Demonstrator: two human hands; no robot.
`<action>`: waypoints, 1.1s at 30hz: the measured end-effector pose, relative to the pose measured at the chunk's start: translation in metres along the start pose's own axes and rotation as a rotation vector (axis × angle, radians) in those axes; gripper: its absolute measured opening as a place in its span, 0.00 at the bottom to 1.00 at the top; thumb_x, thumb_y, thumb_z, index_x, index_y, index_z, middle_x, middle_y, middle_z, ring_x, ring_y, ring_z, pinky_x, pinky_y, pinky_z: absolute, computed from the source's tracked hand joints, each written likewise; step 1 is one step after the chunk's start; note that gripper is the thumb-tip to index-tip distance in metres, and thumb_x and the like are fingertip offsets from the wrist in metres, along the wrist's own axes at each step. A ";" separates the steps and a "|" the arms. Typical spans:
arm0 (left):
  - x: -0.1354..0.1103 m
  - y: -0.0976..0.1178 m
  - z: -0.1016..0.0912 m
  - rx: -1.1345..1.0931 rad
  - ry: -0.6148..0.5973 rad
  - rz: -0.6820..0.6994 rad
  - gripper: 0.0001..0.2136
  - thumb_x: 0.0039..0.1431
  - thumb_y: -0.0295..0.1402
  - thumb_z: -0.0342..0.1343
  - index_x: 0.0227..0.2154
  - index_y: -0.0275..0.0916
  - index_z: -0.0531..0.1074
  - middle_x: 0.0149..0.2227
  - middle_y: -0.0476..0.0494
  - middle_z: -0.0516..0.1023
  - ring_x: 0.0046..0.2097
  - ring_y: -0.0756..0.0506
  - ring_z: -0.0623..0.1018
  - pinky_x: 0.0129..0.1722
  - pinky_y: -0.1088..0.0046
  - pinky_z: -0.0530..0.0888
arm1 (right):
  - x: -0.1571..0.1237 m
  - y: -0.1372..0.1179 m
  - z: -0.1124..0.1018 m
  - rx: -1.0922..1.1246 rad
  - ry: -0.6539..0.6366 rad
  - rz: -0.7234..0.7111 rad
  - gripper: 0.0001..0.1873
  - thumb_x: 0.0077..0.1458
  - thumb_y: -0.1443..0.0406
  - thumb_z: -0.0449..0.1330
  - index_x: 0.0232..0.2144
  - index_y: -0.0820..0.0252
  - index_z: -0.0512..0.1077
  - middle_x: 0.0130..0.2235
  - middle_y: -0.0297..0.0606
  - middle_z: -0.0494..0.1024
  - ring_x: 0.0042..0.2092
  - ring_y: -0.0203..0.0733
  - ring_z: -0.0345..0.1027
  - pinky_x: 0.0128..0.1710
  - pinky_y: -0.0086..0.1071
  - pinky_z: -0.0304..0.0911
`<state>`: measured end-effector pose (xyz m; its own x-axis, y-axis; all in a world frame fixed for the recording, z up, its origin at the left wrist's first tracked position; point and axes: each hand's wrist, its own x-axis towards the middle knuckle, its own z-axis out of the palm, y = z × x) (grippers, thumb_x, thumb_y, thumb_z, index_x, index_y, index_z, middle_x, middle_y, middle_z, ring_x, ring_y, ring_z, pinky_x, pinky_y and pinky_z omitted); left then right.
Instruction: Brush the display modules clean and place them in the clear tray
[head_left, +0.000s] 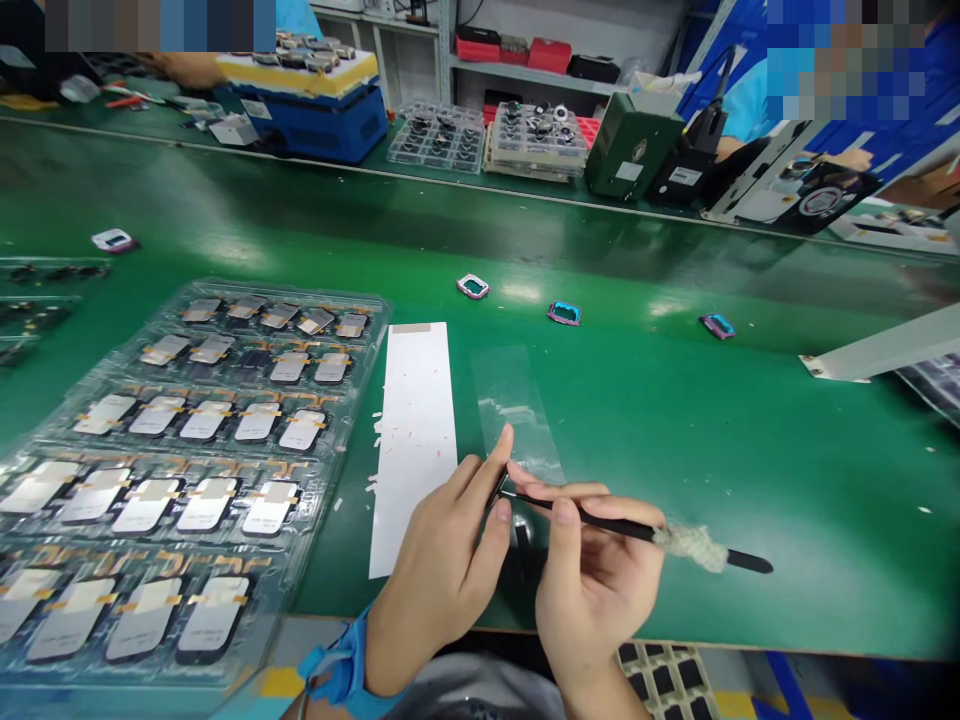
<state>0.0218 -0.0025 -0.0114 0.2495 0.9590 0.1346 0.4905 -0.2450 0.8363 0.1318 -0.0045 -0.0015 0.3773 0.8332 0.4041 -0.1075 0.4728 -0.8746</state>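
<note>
My left hand (442, 560) pinches a small dark part (496, 490) between its fingers, and the part is too small to make out. My right hand (592, 580) grips a slim black pen-like tool (600, 522), with a frayed fibrous wrap (690, 545) around its shaft. The tool's tip reaches the small part. Just beyond my hands lie a clear film strip (516, 410) and a white backing strip (414, 450) dotted with small flecks. A blue wrist strap (345, 660) circles my left wrist. To the left sits a clear tray (195, 470) of several flat components with orange ribbons.
Several small coloured frames (564, 313) lie on the green mat (750, 450). Beyond a raised divider stand a blue machine (304, 115), stacked parts trays (536, 140), and a green box (630, 145). A co-worker's arm (832, 158) is at the upper right.
</note>
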 end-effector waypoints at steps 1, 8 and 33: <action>0.000 0.000 0.000 0.000 0.001 0.002 0.25 0.71 0.34 0.39 0.69 0.40 0.53 0.43 0.38 0.75 0.43 0.42 0.77 0.50 0.59 0.76 | 0.000 0.000 0.000 -0.005 0.001 -0.002 0.09 0.63 0.74 0.55 0.39 0.55 0.64 0.34 0.32 0.80 0.40 0.40 0.81 0.37 0.37 0.81; -0.001 0.001 -0.001 -0.019 -0.005 -0.001 0.25 0.72 0.34 0.38 0.69 0.40 0.52 0.44 0.38 0.74 0.42 0.43 0.76 0.51 0.58 0.75 | 0.000 0.001 -0.001 -0.014 0.000 0.010 0.09 0.63 0.74 0.55 0.38 0.55 0.64 0.34 0.32 0.80 0.40 0.40 0.81 0.39 0.37 0.81; -0.001 0.001 0.000 -0.021 -0.025 -0.026 0.25 0.71 0.31 0.38 0.69 0.46 0.51 0.50 0.39 0.74 0.46 0.42 0.77 0.50 0.58 0.75 | -0.003 0.004 -0.007 -0.006 -0.046 -0.051 0.13 0.61 0.78 0.55 0.40 0.56 0.64 0.37 0.34 0.80 0.43 0.42 0.80 0.44 0.43 0.81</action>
<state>0.0225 -0.0034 -0.0107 0.2578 0.9611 0.0995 0.4796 -0.2167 0.8503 0.1364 -0.0072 -0.0087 0.3393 0.8207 0.4597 -0.0838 0.5131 -0.8542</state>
